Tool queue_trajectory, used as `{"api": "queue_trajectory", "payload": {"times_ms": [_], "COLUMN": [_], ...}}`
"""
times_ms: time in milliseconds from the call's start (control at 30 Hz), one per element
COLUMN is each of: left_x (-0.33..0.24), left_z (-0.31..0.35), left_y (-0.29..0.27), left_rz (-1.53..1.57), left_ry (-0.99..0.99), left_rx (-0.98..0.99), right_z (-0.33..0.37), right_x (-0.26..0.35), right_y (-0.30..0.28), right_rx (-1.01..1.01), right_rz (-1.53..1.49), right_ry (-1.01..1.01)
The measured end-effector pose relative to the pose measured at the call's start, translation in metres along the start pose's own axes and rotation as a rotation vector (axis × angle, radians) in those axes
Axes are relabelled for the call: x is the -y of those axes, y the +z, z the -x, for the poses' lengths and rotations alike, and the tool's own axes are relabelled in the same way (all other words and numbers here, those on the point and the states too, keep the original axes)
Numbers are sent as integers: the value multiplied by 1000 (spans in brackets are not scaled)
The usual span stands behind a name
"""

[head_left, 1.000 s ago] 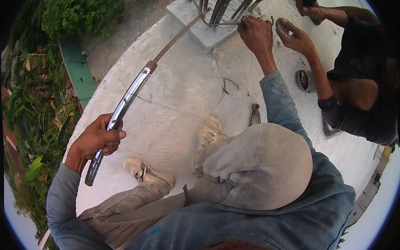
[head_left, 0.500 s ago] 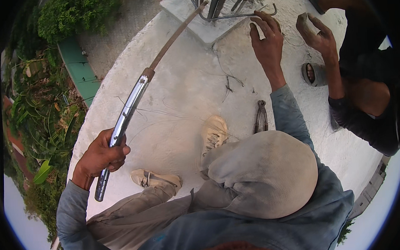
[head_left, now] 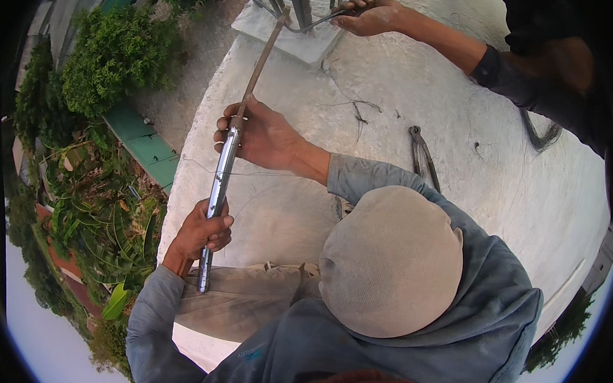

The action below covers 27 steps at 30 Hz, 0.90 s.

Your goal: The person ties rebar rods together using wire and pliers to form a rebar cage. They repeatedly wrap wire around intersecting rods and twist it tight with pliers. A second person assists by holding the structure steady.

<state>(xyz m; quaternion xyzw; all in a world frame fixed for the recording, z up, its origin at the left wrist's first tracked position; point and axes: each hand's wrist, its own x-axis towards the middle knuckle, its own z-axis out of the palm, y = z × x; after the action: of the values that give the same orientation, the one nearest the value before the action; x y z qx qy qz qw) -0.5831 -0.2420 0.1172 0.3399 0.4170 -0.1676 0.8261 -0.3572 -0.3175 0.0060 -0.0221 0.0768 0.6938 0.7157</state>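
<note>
A long bar tool with a shiny tubular grip [head_left: 224, 164] and a thin rusty shaft slants up from my lap. My left hand [head_left: 202, 234] is closed around the lower end of the tube. My right hand [head_left: 266, 138] curls loosely around the tool where tube and shaft meet, fingers passing behind it. The shaft's far tip meets a bent steel reinforcing bar [head_left: 323, 21] at the upright column bars [head_left: 300, 7]. A co-worker's hand [head_left: 367, 16] grips that bent bar just right of the tip.
Pincers [head_left: 425, 157] lie on the pale concrete slab [head_left: 497, 169], right of my arm. Scraps of tie wire [head_left: 361, 114] are near the column's base block [head_left: 314, 49]. A wire bundle [head_left: 542, 137] lies by the co-worker. Beyond the slab's left edge are a green ledge [head_left: 140, 144] and plants lower down.
My right hand has come from beside the bent bar down to the tool. The tool stands more upright, its tip at the bar. The co-worker's hand has moved left and taken hold of the bar.
</note>
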Motion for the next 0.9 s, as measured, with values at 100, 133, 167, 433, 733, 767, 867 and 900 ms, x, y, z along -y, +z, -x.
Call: {"api": "queue_trajectory", "payload": {"times_ms": [100, 133, 167, 433, 733, 767, 867, 900], "left_x": [1, 1, 1, 5, 16, 17, 18, 18], "left_z": [-2, -2, -3, -3, -5, -5, -4, -3], "left_y": [-7, -8, -8, -4, 4, 4, 6, 7], "left_rz": [34, 31, 39, 22, -3, -12, -20, -19], "left_ry": [-30, -43, -50, -41, 0, 6, 24, 38], "left_rx": [35, 28, 43, 8, 22, 28, 38, 42], "right_z": [-28, -28, -30, -25, -19, -19, -17, -17], "right_x": [-9, -15, -16, -19, -17, -17, -20, -21], "right_y": [16, 20, 24, 34, 44, 45, 47, 47], "right_rx": [18, -192, -199, -404, -488, -498, -490, -496], "right_rz": [-79, -45, -33, -2, 73, 84, 101, 105], "right_ry": [99, 53, 28, -3, -5, -15, -37, -52]}}
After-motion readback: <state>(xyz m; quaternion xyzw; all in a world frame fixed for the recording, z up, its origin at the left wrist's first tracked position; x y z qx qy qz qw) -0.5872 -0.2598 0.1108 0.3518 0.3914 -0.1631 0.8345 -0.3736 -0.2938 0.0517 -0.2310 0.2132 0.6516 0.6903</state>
